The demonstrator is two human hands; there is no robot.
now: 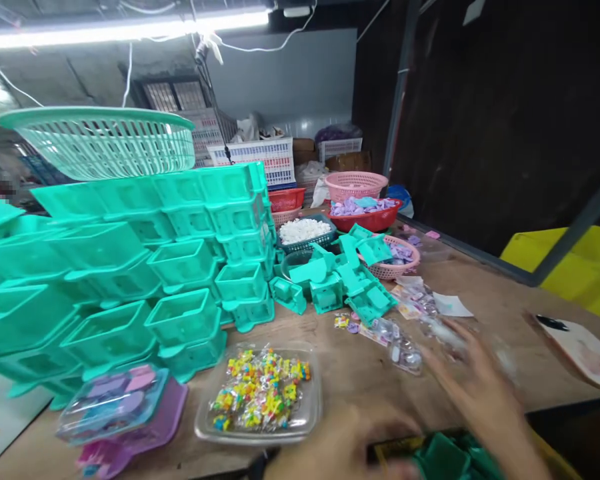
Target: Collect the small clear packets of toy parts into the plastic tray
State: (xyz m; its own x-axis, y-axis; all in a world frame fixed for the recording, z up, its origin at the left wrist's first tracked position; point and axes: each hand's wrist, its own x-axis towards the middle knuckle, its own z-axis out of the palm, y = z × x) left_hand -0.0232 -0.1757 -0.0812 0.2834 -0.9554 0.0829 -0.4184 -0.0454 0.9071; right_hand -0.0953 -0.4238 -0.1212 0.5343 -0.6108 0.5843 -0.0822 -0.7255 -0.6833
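Currently, in the head view, the right hand (475, 377) is hovering, fingers spread, by clear packets (406, 352) lying on the surface (355, 377) — the left hand (347, 440) is blurring near green pieces (443, 457), its grip impossible to tell.

Lettering, numbers, brands and signs: none legible. Unreadable marking noted on a white, flat-sided box (15, 417) at the lower left, bearing a small greyish and orange print cut by the picture's edge, and on small, pale, rectangular printed cards (373, 334) lying with clear plastic packets (406, 355) on the brown wooden table (353, 373), their print too small and blurred to make out. Also a pale, rectangular, flat board (587, 357) at the table's right, its face showing a faint pinkish design, no wording discernible.
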